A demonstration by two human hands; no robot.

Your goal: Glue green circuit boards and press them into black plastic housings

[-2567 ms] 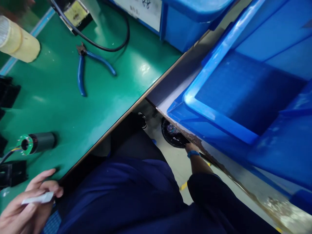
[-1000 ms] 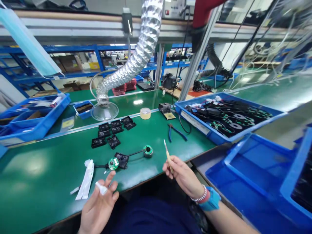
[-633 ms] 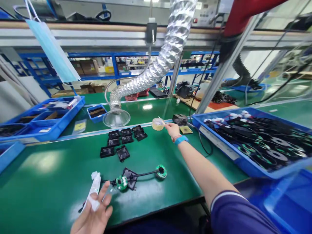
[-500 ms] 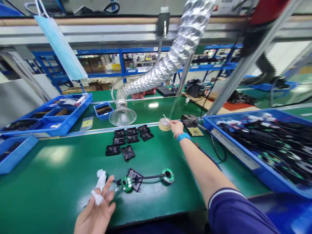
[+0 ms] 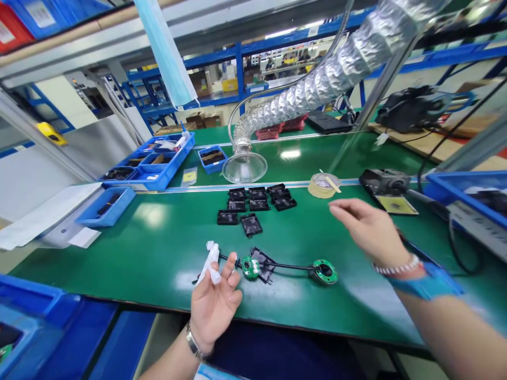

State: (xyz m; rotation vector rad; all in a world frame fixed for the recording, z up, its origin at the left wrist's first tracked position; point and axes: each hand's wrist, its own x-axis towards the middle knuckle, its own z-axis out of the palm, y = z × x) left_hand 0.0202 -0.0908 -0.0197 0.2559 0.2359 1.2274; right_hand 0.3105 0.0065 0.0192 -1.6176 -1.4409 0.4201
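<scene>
Left hand [image 5: 216, 309] spread wide, a white strip [image 5: 209, 265] caught at its fingers, the strip's long axis tilted up and rightward, its tip pointing away over the green bench [image 5: 130, 264]; right hand [image 5: 368, 229] open and empty, near a tape roll [image 5: 324, 186].

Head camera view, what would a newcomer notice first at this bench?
The crinkled silver extraction duct sweeps across the top, ending in a clear hood over the far green bench. Nearer, black plastic pieces sit in neat rows, and at the front the left hand holds a white strip beside a wired green circuit board.
</scene>
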